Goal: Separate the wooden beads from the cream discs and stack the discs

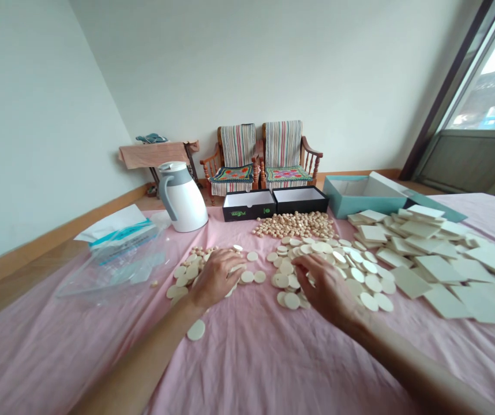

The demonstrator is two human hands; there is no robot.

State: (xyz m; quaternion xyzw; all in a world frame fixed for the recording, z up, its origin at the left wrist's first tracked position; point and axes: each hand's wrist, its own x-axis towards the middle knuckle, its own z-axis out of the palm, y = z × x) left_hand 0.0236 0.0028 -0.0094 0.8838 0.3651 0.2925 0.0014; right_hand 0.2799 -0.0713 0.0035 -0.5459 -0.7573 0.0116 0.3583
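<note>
My left hand (pixel 218 279) is over the smaller pile of round pale wooden discs (pixel 181 280) on the left. Its fingers point right, with thumb and fingers apart; some fingertips are hard to make out. A few loose discs (pixel 259 276) lie just right of it. At the left edge of the larger disc pile (pixel 355 274), my right hand (pixel 323 285) reaches down with bent fingers spread from the thumb. No held disc shows in it. One single disc (pixel 196 329) lies nearer me, beside my left forearm.
Behind the discs are small wooden beads (pixel 297 225), two black boxes (pixel 250 212) and a teal box (pixel 366 202). Square wooden tiles (pixel 440 268) are heaped at right. A white jug (pixel 187 202) and a plastic bag (pixel 120 259) stand left on the pink cloth (pixel 239 363).
</note>
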